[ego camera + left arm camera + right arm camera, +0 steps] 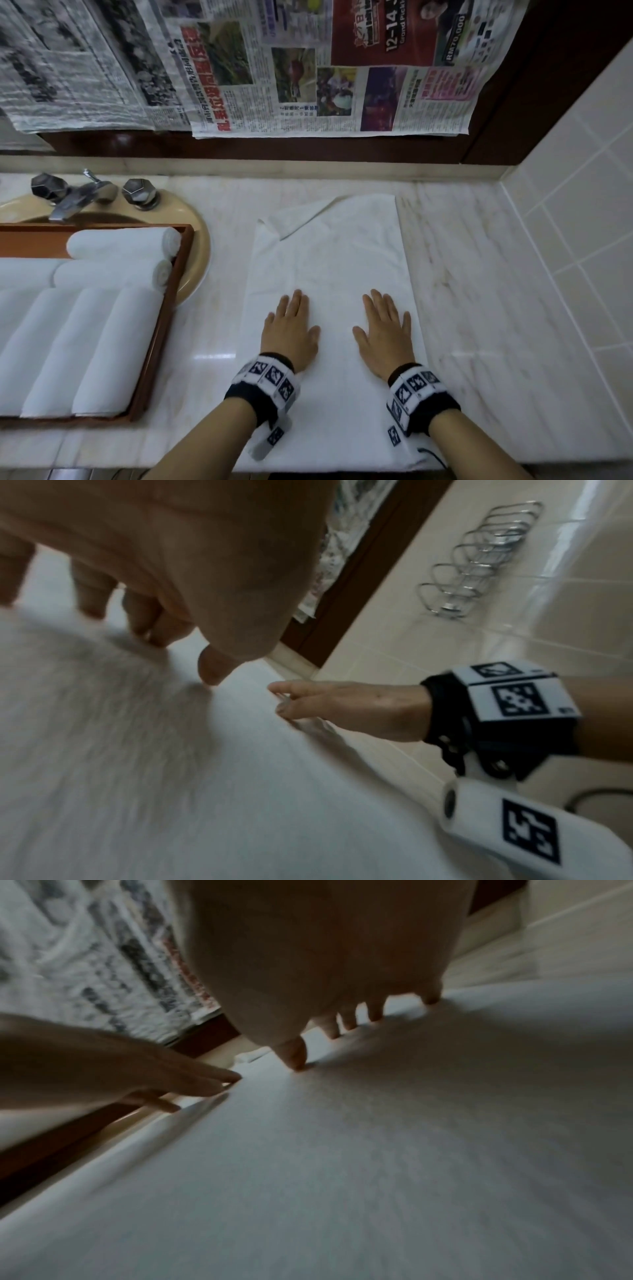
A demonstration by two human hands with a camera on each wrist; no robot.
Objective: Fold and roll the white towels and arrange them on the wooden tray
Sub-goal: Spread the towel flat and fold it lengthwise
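Observation:
A white towel (329, 267) lies flat and lengthwise on the marble counter, its far left corner folded over. My left hand (291, 325) and right hand (385, 330) both rest palm down on its near half, fingers straight and spread, side by side. In the left wrist view my left hand (164, 569) presses the towel (205, 777) and my right hand (342, 710) lies flat beyond it. The right wrist view shows my right hand (325, 974) on the towel (377, 1150). A wooden tray (171, 274) at the left holds several rolled white towels (96, 346).
The tray sits over a beige sink (195, 240) with a chrome tap (73, 198). Newspaper (308, 68) covers the wall behind the counter (479, 274). A tiled wall (582, 222) bounds the right side, with a chrome rack (479, 558) on it.

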